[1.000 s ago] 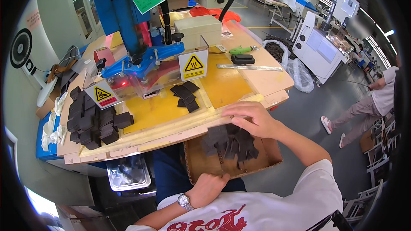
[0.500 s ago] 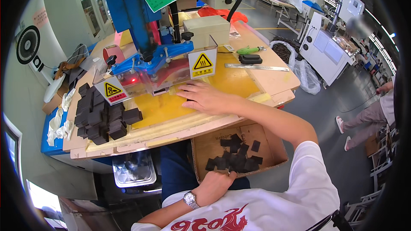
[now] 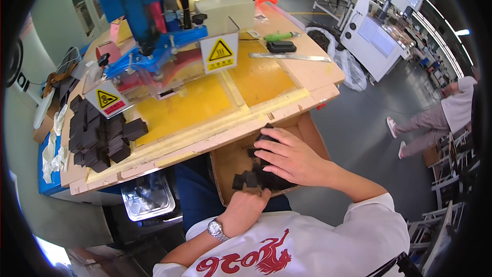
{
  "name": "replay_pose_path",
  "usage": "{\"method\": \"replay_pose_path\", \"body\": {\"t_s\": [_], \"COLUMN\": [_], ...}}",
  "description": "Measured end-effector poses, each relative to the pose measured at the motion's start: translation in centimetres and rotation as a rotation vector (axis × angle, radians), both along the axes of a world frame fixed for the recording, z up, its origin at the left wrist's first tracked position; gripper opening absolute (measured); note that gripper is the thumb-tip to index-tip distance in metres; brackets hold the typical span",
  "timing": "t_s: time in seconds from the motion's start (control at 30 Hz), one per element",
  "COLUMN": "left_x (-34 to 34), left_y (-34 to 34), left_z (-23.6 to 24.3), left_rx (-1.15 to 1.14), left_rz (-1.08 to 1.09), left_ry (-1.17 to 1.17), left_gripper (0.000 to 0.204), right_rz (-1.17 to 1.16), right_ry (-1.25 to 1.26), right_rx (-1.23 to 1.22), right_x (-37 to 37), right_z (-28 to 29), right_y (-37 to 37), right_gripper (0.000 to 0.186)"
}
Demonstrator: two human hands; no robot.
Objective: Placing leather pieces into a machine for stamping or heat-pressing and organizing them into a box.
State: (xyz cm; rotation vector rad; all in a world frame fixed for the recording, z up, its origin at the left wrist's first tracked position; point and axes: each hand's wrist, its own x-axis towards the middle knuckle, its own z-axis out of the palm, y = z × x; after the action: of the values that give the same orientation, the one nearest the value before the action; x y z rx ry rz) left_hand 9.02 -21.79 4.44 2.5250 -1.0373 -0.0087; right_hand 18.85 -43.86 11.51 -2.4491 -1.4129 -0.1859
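Some black squares (image 3: pixel 250 178), maybe being boxed, lay under the right hand (image 3: pixel 289 160), past the left hand (image 3: pixel 243 210); grips were unclear; letting go seemed needed.

A white T-shirt (image 3: pixel 338 236) with red print (image 3: pixel 271 256) is worn with a silver wristwatch (image 3: pixel 216 228) and dark blue trousers (image 3: pixel 195 197).

pieces (image 3: pixel 251 178) in box (image 3: pixel 314 137) | box before table (image 3: pixel 324 75) | stacks (image 3: pixel 91 136) on table, left | ruler (image 3: pixel 289 57) on table, right
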Motion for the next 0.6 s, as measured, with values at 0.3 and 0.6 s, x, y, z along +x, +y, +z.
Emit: {"method": "replay_pose_path", "body": {"t_s": [0.3,0.6], "left_x": [0.5,1.5], "left_y": [-0.9,-3.2], "left_z": [0.8,1.3], "left_rx": [0.020,0.006], "left_rz": [-0.016,-0.121], "left_ry": [0.051,0.042], "left_gripper": [0.018,0.011], "right_rz": [-0.169,-0.678], "right_ry": [0.144,2.357], "right_rx": [0.262,1.001], "right_x": [-6.0,-14.3], "right_z": [-2.5,-7.0], "right_y": [-4.3,-7.7], "right_gripper": [0.027,0.073]}}
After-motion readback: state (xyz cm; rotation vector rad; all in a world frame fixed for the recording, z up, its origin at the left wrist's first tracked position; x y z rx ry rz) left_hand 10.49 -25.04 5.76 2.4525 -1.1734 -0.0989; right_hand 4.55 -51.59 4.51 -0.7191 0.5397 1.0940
